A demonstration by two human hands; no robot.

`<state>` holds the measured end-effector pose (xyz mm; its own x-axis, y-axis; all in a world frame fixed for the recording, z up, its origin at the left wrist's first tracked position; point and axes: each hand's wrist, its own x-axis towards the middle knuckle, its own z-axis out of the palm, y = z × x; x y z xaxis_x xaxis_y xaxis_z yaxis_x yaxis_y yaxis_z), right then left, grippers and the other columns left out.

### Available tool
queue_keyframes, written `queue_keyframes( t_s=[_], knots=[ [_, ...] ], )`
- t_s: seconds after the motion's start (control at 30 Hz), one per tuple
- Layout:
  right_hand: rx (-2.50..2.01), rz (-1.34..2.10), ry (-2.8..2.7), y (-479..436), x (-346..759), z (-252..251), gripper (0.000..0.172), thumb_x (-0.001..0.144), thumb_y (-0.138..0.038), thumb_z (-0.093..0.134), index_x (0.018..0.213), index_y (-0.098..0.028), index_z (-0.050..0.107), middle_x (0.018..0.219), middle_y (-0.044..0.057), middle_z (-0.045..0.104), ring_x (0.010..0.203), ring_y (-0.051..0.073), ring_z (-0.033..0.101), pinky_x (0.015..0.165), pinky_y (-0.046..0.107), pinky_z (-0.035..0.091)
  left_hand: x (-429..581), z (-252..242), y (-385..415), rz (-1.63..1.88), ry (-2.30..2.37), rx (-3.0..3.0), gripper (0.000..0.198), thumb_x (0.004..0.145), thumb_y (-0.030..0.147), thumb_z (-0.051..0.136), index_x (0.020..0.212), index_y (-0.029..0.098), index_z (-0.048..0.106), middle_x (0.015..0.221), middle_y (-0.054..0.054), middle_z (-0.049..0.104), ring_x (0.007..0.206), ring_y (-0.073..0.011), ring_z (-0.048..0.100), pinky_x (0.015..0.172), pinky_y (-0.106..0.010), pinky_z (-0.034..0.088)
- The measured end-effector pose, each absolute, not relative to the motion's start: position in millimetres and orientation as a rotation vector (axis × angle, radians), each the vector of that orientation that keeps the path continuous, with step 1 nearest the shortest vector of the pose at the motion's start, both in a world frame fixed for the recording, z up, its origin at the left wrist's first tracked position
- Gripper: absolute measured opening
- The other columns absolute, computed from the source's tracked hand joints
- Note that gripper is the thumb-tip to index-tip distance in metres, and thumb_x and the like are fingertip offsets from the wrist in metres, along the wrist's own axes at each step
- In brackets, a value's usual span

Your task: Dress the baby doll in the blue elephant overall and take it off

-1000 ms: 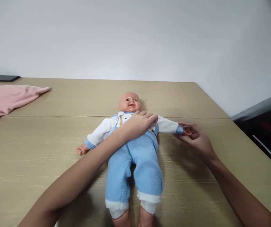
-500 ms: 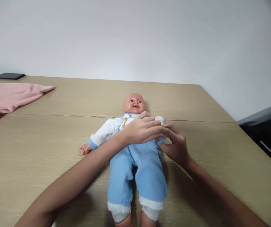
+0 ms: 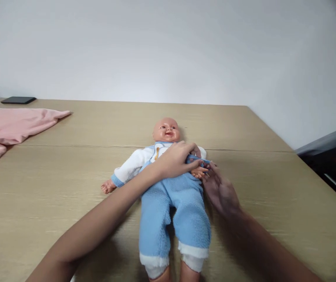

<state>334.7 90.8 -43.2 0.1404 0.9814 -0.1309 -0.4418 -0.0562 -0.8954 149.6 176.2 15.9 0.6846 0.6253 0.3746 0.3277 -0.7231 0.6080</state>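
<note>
A baby doll (image 3: 166,130) lies face up on the table, dressed in a blue and white fleecy outfit (image 3: 156,203). Across its chest reaches my left hand (image 3: 179,158), its thumb and fingers closed on the blue cuff (image 3: 195,158) of the sleeve on the right side. My right hand (image 3: 219,188) pinches the outer edge of that same cuff from the right. The doll's small hand (image 3: 199,172) sticks out below the cuff, between my hands. The other doll hand (image 3: 108,187) rests on the tabletop, its white sleeve spread outward.
A pink cloth (image 3: 18,125) is spread over the left part of the wooden table (image 3: 267,188). Behind it, near the back edge, lies a flat black device (image 3: 18,100). A pale wall (image 3: 168,51) rises behind the table. Something dark (image 3: 332,164) stands beyond the right edge.
The doll's hand at the right now shows out of the cuff. My right hand has turned and lowered slightly, and the cuff is stretched between my hands. The view has shifted a little.
</note>
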Motion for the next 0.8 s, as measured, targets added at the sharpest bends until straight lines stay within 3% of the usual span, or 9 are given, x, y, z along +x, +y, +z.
queue_keyframes(
  t_s=[0.2,0.3,0.47,0.6,0.8],
  knots=[
    [-1.009,1.168,-0.77,102.0,330.3,-53.9,0.047,0.084,-0.064,0.091,0.097,-0.029,0.062,0.09,-0.005,0.074,0.076,0.014,0.07,0.072,0.026,0.062,148.9,15.2,173.3,0.836,0.826,2.454,0.026,0.107,0.047,0.066,0.111,0.021,0.063,0.118,-0.013,0.068,0.112,-0.0314,0.06,0.105,-0.046,0.048],
    [-1.041,1.122,-0.798,101.1,330.6,-55.2,0.05,0.083,-0.066,0.092,0.097,-0.029,0.062,0.08,-0.007,0.068,0.068,0.011,0.063,0.065,0.021,0.057,150.2,11.2,175.0,0.809,0.935,2.435,0.027,0.108,0.048,0.063,0.104,0.022,0.061,0.112,-0.013,0.068,0.108,-0.032,0.062,0.102,-0.048,0.048],
    [-1.183,1.027,-0.861,109.4,334.0,-59.9,0.05,0.088,-0.073,0.083,0.099,-0.029,0.061,0.082,-0.007,0.067,0.069,0.011,0.063,0.061,0.02,0.053,152.4,9.7,179.8,0.75,0.915,2.411,0.022,0.103,0.041,0.066,0.094,0.023,0.057,0.103,-0.011,0.071,0.1,-0.0302,0.064,0.095,-0.045,0.05],
    [-1.214,0.996,-0.941,129.5,337.8,-60.2,0.051,0.085,-0.076,0.081,0.095,-0.029,0.062,0.085,-0.004,0.069,0.076,0.016,0.066,0.067,0.026,0.056,151.5,13.4,181.0,0.739,0.951,2.252,0.014,0.107,0.034,0.058,0.098,0.024,0.055,0.097,-0.005,0.072,0.091,-0.0249,0.066,0.085,-0.039,0.05],
    [-1.226,0.982,-1.024,144.1,348.1,-63.8,0.052,0.081,-0.075,0.082,0.094,-0.028,0.065,0.092,0.001,0.073,0.094,0.023,0.07,0.084,0.034,0.059,151.6,13.1,185.7,0.82,1.06,2.085,0.01,0.11,0.027,0.055,0.1,0.025,0.051,0.098,-0.004,0.072,0.091,-0.0227,0.067,0.082,-0.036,0.049]
  ],
)
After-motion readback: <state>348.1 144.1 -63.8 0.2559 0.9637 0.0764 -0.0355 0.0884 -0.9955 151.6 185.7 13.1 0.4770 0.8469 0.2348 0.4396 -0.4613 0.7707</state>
